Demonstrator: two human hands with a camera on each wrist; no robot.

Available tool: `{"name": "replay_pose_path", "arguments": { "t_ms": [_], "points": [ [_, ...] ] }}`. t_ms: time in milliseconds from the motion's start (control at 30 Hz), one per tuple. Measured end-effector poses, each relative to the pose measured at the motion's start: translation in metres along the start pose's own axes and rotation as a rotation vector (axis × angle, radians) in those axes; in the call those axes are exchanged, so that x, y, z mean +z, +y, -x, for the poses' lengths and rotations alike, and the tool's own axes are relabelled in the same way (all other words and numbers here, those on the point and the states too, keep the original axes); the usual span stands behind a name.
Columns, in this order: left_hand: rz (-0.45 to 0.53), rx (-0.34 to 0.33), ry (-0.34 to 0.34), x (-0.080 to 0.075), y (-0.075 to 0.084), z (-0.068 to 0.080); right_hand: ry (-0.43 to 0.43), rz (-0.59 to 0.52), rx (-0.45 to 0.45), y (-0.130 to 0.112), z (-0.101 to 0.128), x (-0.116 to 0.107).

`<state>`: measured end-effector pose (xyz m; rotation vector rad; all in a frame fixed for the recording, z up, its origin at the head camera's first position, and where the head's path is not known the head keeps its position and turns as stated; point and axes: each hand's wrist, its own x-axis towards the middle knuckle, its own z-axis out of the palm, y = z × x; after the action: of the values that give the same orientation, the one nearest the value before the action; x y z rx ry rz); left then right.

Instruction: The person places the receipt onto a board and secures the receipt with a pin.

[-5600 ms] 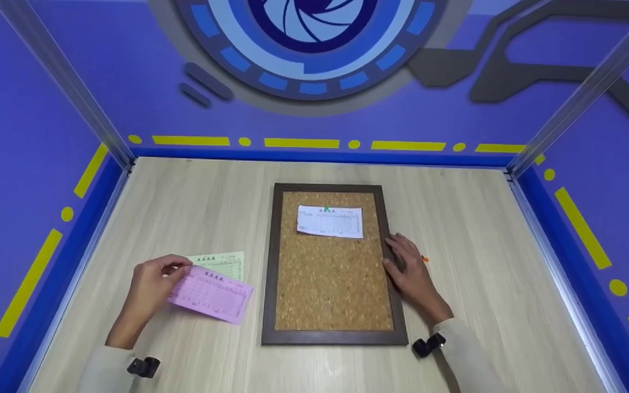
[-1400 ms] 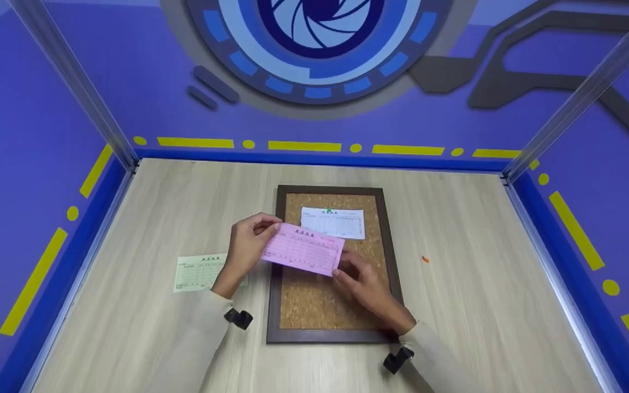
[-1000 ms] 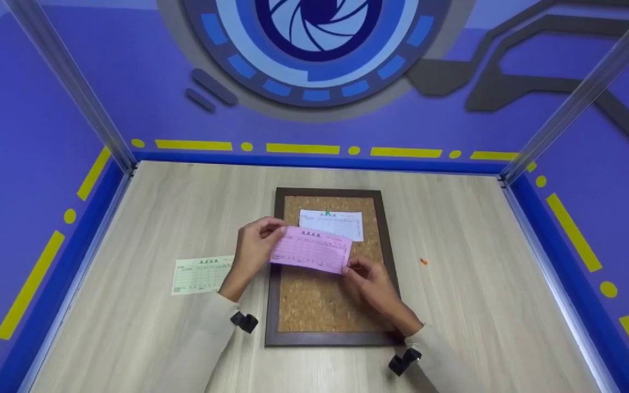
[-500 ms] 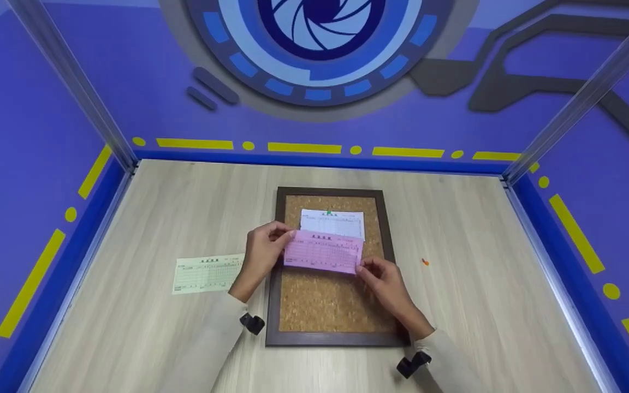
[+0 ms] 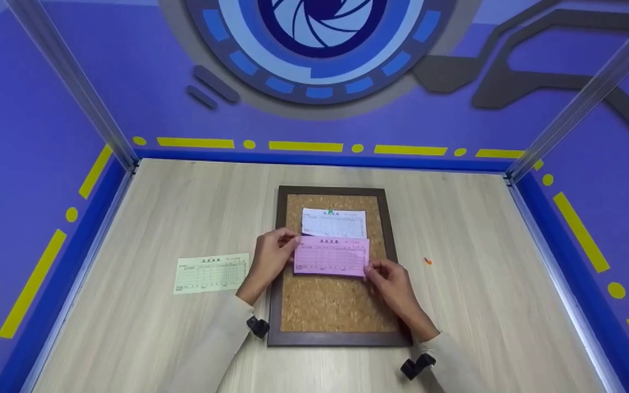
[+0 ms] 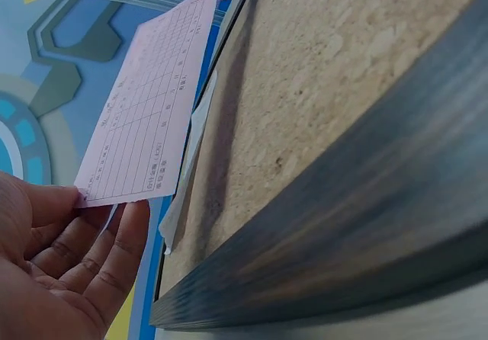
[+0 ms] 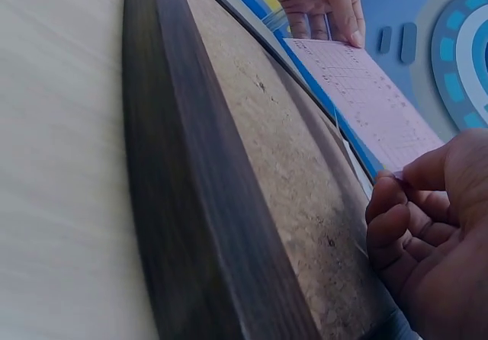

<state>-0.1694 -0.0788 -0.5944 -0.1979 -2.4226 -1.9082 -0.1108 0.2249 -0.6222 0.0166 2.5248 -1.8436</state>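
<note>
A cork board (image 5: 342, 305) in a dark wooden frame (image 5: 272, 305) lies flat in the middle of the table. A white slip (image 5: 334, 222) is pinned near its top by a green pin (image 5: 331, 210). Just below it a pink slip (image 5: 331, 256) is held a little above the cork. My left hand (image 5: 275, 255) pinches its left edge and my right hand (image 5: 388, 275) pinches its lower right corner. In the left wrist view the pink slip (image 6: 149, 111) hovers over the cork board (image 6: 305, 104). The right wrist view shows the same pink slip (image 7: 362, 96) held above the cork (image 7: 282, 165).
A pale green slip (image 5: 211, 272) lies on the wooden table left of the board. A small orange pin (image 5: 428, 261) lies on the table to the right of the frame. Blue walls with yellow marks close in the table on three sides.
The left hand lifted the pink slip off the green one and carried it right over the board. The right hand left the frame's edge and took the slip's right corner. The slip levelled out.
</note>
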Motion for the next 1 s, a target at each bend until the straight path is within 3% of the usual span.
{"name": "replay_pose_path", "arguments": {
  "t_ms": [267,633,1000],
  "points": [
    [-0.117,0.009,-0.003,0.005,-0.006,0.0,0.022,0.0,0.044,0.002,0.001,-0.002],
    [-0.293,0.035,-0.006,0.008,-0.018,-0.003,0.033,0.083,0.015,0.003,-0.002,-0.001],
    [-0.476,0.001,-0.084,0.012,-0.017,-0.016,0.055,0.156,0.04,0.005,-0.006,0.002]
  ]
}}
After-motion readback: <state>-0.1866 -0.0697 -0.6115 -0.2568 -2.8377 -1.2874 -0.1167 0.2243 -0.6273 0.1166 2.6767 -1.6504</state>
